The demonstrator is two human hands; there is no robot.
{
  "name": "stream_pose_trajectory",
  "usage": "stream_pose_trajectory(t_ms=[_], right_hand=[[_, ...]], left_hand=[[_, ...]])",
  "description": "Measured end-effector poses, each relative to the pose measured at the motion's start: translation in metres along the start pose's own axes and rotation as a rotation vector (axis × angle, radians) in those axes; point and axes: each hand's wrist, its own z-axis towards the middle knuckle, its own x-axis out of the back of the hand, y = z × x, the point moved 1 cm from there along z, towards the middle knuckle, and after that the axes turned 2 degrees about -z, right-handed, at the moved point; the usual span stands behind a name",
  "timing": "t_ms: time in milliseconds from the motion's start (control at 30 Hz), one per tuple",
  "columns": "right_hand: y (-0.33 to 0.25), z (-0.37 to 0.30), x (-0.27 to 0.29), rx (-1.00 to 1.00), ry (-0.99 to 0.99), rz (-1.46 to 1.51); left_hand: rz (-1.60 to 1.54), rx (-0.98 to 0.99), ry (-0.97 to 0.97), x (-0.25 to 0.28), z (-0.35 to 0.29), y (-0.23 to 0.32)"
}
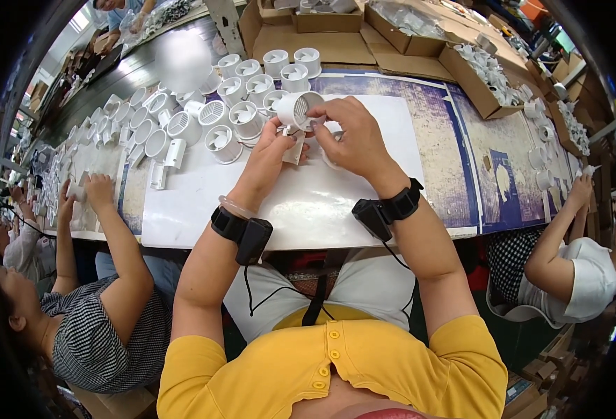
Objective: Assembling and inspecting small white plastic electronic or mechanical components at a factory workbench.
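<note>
Both grips [308,133] on white fan housing [299,109]

Long desk [454,188] with blue-and-cream printed covering, white sheet [308,202] laid over its middle. Behind the sheet: cluster of white round fan housings [241,98]. Further behind: open cardboard boxes [308,31]. Right of sheet: a few white cups [542,164]

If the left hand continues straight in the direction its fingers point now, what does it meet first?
The left hand points up-right at the white round grille part that both hands hold, and it already touches it. Beyond it stands a group of similar white fan housings, though depth is unclear.
</note>
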Motion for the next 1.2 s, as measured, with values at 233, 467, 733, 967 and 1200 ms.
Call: stream_pose_trajectory(t_ms=[233, 467, 733, 967, 1200], right_hand=[[-0.004, -0.007, 0.000, 0.027, -0.147, 0.001], [0.000, -0.008, 0.004, 0.022, -0.151, 0.097], [0.000, -0.003, 0.001, 0.004, -0.066, 0.046], [0.004, -0.004, 0.003, 0.027, 0.057, -0.103], [0.004, -0.009, -0.005, 0.085, 0.008, -0.065]], left_hand=[[-0.004, 0.001, 0.003, 0.007, -0.005, -0.007], [-0.004, -0.070, -0.011, 0.000, -0.009, -0.007], [0.031, -0.106, -0.001, 0.015, 0.002, -0.011], [0.064, -0.197, -0.033, 0.012, 0.006, -0.012], [0.074, -0.215, -0.070, 0.011, 0.002, -0.014]])
